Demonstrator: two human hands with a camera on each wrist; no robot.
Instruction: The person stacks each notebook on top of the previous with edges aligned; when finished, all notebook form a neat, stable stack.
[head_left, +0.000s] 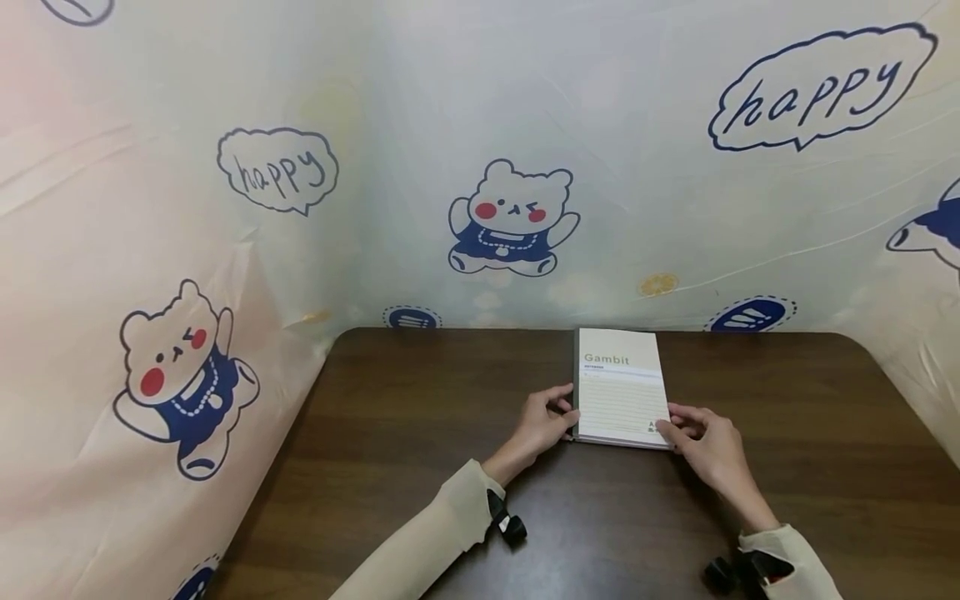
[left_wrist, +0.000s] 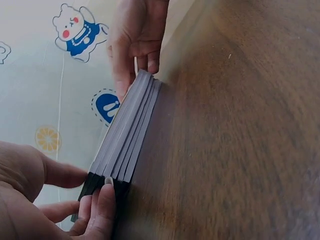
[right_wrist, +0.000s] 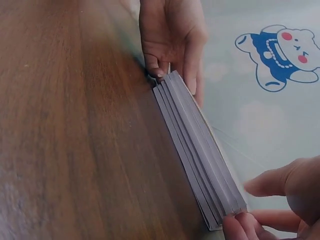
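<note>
A stack of several notebooks (head_left: 621, 392) lies on the brown wooden table, its top cover white with "Gambit" printed on it and a dark spine along the left. My left hand (head_left: 540, 423) grips the spine side near the front corner, thumb at the top cover's edge and fingers against the side. On the opposite side my right hand (head_left: 708, 447) holds the front right corner, its thumb on the cover. Both wrist views show the layered page edges (left_wrist: 125, 132) between the two hands. The lower notebooks sit slightly out of line with the upper ones (right_wrist: 200, 145).
The brown tabletop (head_left: 420, 383) extends to both sides and in front of the stack. Behind it and along the sides hangs a pale curtain (head_left: 390, 167) printed with bears and "happy" bubbles. The stack reaches close to the table's back edge.
</note>
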